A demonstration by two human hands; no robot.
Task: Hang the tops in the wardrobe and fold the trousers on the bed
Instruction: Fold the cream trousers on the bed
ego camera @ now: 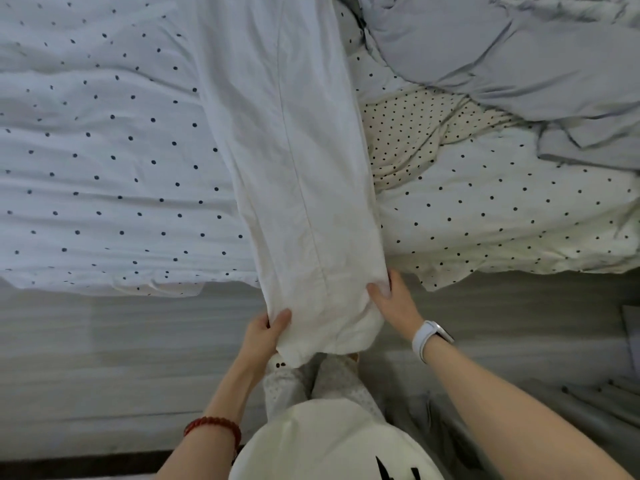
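White trousers point(298, 161) lie stretched lengthwise across the bed point(104, 150), one end hanging over the near edge. My left hand point(265, 332) grips the left corner of that near end, thumb on top of the cloth. My right hand point(393, 301) pinches the right edge of the same end, fingers curled into the fabric. Both hands sit just off the bed's edge, above the floor.
A cream garment with small dense dots point(415, 133) lies crumpled right of the trousers. A grey-blue duvet point(502, 57) is bunched at the far right. The wooden floor point(104, 358) runs along the near side. Pale rods point(602, 396) lie at the lower right.
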